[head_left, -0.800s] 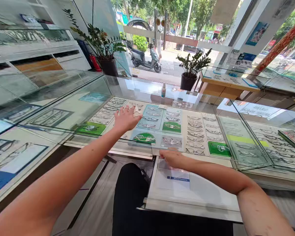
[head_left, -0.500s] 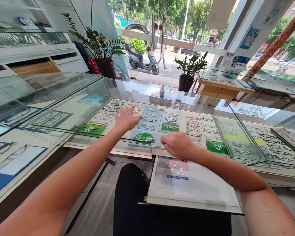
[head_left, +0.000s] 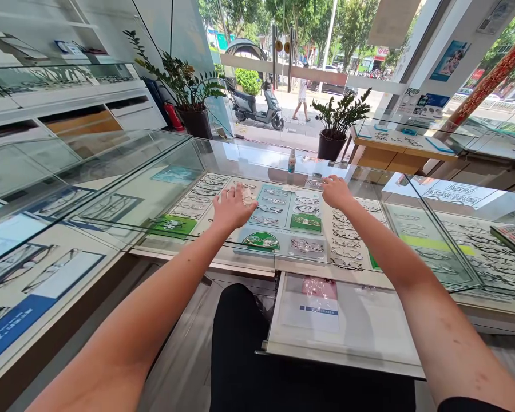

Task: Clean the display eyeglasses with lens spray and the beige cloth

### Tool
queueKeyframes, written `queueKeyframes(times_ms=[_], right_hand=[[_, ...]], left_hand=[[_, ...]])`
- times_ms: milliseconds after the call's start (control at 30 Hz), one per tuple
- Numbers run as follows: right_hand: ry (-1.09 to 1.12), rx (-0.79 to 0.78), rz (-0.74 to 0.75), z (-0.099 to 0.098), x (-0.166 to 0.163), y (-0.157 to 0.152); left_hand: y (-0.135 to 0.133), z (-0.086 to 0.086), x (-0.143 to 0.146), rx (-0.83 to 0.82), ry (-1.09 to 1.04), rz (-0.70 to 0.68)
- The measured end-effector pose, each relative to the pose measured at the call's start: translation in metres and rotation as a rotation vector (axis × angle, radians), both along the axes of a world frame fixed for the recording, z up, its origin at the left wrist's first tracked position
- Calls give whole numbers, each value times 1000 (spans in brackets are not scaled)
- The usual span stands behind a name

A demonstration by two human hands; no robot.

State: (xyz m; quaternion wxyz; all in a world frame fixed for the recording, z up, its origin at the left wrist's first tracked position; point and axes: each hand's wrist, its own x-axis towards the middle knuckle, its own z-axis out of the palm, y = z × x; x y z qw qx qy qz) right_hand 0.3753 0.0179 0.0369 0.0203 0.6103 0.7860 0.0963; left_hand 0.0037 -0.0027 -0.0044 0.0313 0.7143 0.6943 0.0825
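I stand at a glass display counter (head_left: 189, 171) with rows of eyeglasses under its top. My left hand (head_left: 232, 208) lies flat on the glass, fingers spread, pressing a small white cloth (head_left: 248, 194). My right hand (head_left: 335, 191) reaches far across the glass, fingers curled down by a pair of glasses (head_left: 315, 183) lying on the counter top; whether it grips them I cannot tell. A small spray bottle (head_left: 291, 161) stands just beyond, to the left of that hand.
An open drawer (head_left: 347, 337) below the counter edge holds papers and a pink packet (head_left: 320, 287). Two potted plants (head_left: 337, 123) stand by the glass shopfront. More glass cases run left and right. A scooter is parked outside.
My right hand left the drawer edge, rose over the counter and reached forward to the glasses near the spray bottle. The left hand stayed on the cloth.
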Motion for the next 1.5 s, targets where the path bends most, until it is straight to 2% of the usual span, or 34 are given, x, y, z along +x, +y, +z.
queueKeyframes(times_ms=[233, 367, 433, 533, 600, 700, 767, 867, 967, 1033, 1100, 1233, 1500], right_hand=[[52, 15, -7, -4, -5, 4], [86, 39, 11, 6, -12, -19], [162, 80, 61, 17, -19, -47], [360, 95, 185, 44, -28, -113], [460, -7, 290, 64, -31, -168], [559, -327, 429, 80, -30, -247], [574, -519, 466, 72, -30, -283], [574, -603, 407, 30, -29, -305], [505, -540, 299, -31, -25, -291], [456, -448, 261, -67, -20, -267], [409, -305, 233, -93, -14, -234], [354, -78, 155, -117, -5, -157], [333, 80, 45, -139, 3, -22]], left_hand=[[-2, 3, 2, -23, -24, -8], [-2, 3, 1, -26, -35, -11], [-1, 2, 1, -25, -36, -10], [1, 1, 0, -15, -42, -9], [2, 1, -1, -9, -43, -7], [1, 1, -1, -9, -43, -6], [0, 2, 0, -6, -40, -7], [-1, 3, 1, 12, -29, -4], [-2, 4, 1, 14, -21, 0], [-3, 5, 1, 5, -21, 0], [-3, 6, 0, 0, -22, -3], [-4, 8, 0, -27, -6, 2], [-6, 7, -2, -22, 35, 4]])
